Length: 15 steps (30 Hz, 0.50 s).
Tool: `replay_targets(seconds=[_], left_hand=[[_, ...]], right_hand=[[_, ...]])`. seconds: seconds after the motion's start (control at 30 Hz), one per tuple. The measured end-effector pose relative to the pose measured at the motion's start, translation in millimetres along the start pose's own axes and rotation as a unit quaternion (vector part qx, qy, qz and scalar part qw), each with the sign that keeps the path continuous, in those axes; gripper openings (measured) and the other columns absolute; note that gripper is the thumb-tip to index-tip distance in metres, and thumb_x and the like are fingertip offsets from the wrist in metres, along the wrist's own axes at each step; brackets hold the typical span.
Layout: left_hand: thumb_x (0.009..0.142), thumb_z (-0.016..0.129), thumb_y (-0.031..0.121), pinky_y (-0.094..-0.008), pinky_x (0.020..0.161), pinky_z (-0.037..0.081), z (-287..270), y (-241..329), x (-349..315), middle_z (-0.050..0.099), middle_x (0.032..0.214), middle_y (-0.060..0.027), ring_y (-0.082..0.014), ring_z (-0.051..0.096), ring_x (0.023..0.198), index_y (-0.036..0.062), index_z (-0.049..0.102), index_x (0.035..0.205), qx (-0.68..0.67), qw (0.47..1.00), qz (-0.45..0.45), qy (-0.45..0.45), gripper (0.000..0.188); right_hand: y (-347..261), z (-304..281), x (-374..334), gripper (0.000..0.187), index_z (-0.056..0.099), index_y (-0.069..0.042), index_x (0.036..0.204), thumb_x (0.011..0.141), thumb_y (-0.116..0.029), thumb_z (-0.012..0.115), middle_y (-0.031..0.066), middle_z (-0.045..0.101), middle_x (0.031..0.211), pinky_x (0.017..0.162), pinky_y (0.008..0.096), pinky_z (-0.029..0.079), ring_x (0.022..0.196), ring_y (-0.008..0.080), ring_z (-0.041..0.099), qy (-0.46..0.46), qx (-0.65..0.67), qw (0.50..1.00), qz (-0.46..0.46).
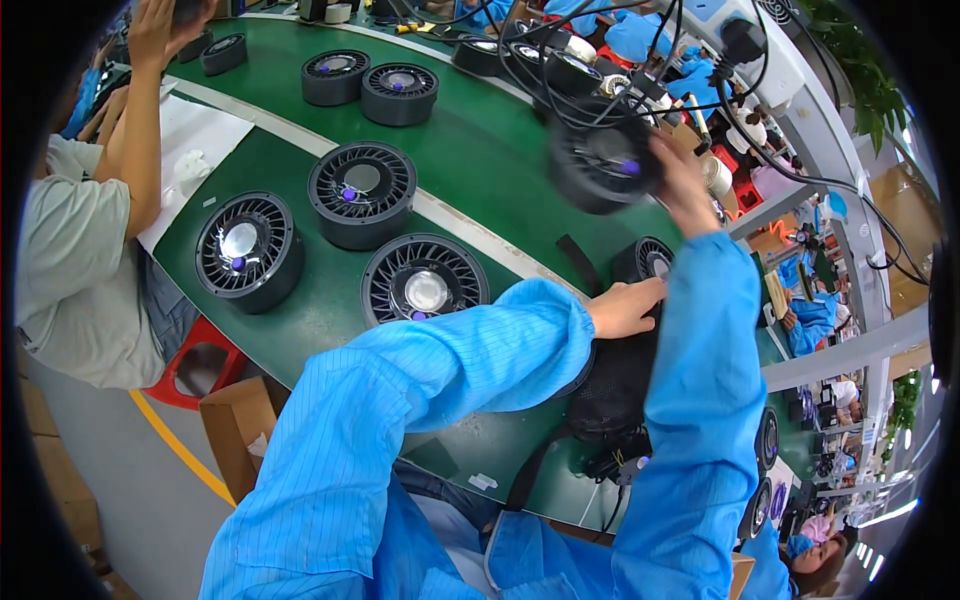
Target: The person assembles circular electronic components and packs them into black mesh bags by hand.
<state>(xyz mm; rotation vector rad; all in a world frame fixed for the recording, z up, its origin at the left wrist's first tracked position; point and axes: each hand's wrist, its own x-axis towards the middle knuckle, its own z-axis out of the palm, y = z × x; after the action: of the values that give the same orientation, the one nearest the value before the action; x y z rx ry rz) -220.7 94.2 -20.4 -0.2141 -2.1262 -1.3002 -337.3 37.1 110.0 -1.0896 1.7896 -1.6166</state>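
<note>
Raised over the far right of the green table, my right hand [684, 182] grips a round black finned wheel [604, 160] by its right side; motion blurs both. Below it, my left hand [627, 308] has its fingers stretched out over a black mesh bag [608, 392], close to another finned wheel [642, 262]. Whether it touches either one, I cannot tell. To the left of my hands stand more such wheels, one with a silver centre [426, 292] partly behind my left sleeve, others [362, 194] [248, 250] farther left.
Two wheels [400, 94] [335, 77] stand beyond the pale table strip [470, 228]. Black cables [545, 45] hang at the back, near a white metal frame [845, 215]. A person in a light shirt [85, 260] sits at the left, by a red stool [200, 365] and a cardboard box [240, 430].
</note>
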Motion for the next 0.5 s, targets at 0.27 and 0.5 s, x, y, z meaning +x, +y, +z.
replay_targets(seconds=[0.27,0.5], left_hand=[[0.076,0.056,0.007,-0.0390,0.080,0.045,12.4,-45.2,-2.8,0.053,0.104,-0.0174,-0.0295,0.056,0.092,0.0060,0.043,0.118,0.006,0.999,-0.046,0.019,0.044],[0.075,0.057,0.002,-0.0368,0.081,0.044,6.5,-114.0,-5.7,0.053,0.111,-0.0178,-0.0276,0.057,0.095,0.0041,0.041,0.122,-0.124,0.958,-0.244,0.085,0.050]], right_hand=[[9.2,237.4,-22.2,0.027,0.060,-0.011,0.110,0.086,-0.023,0.057,0.0013,0.055,0.081,0.062,0.0277,0.043,0.072,0.0099,0.050,-0.262,-0.055,0.964,0.006],[23.0,210.0,-28.6,0.036,0.056,-0.008,0.116,0.085,-0.028,0.057,0.0078,0.059,0.101,0.074,0.0296,0.047,0.086,0.0166,0.056,-0.300,0.013,0.953,-0.031]])
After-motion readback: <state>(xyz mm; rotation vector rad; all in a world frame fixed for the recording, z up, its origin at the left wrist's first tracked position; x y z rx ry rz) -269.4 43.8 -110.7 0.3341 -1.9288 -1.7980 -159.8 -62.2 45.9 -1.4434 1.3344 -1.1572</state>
